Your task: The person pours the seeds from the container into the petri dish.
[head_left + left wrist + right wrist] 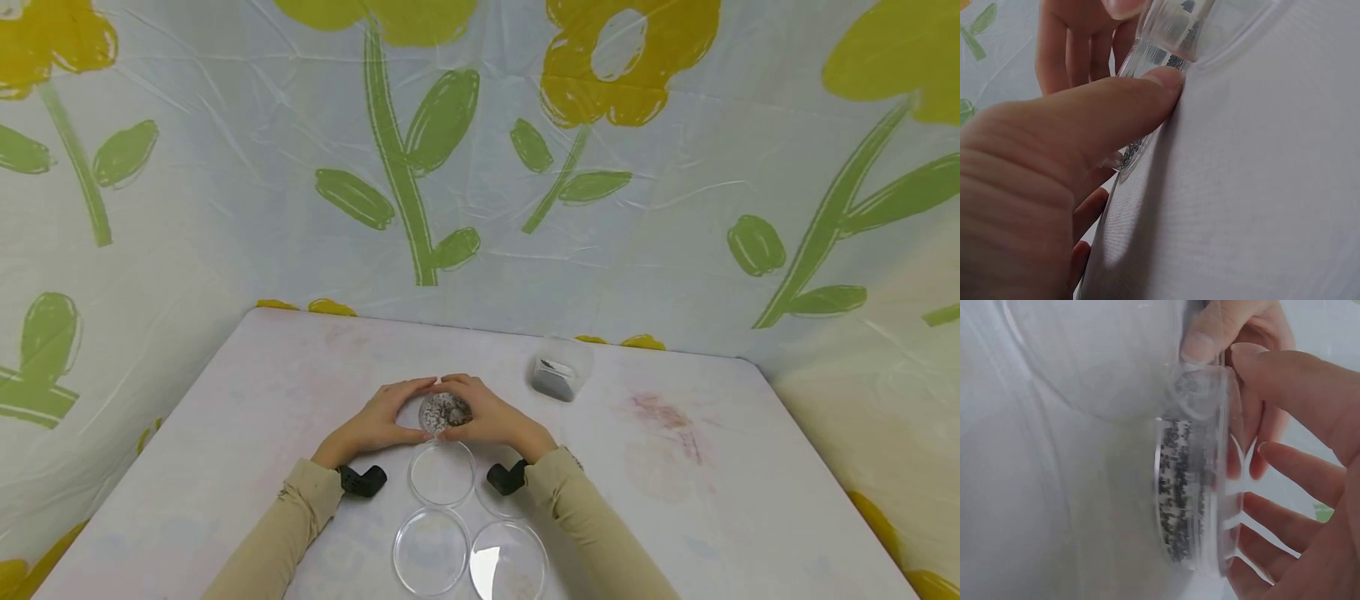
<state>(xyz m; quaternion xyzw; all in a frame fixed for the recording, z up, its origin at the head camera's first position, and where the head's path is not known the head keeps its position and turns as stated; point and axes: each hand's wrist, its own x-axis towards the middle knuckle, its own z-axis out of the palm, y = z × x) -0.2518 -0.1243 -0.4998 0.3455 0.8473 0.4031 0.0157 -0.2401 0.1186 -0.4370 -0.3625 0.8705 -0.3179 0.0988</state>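
A round clear petri dish holding dark specks lies on the table between my two hands. My left hand curves round its left side, and the left thumb presses the dish's side wall in the left wrist view. From the right, my right hand grips it, its fingers along the rim and its thumb near the close edge. The fingertips of both hands meet near the far side. Seen edge-on in the right wrist view, the specks gather against the flat face. Another clear petri dish lies just below my thumbs.
Two more clear dishes, one at left and one at right, lie nearer me; another is partly hidden under my right wrist. A translucent container with dark grey contents stands at the back right. Flowered cloth surrounds the table.
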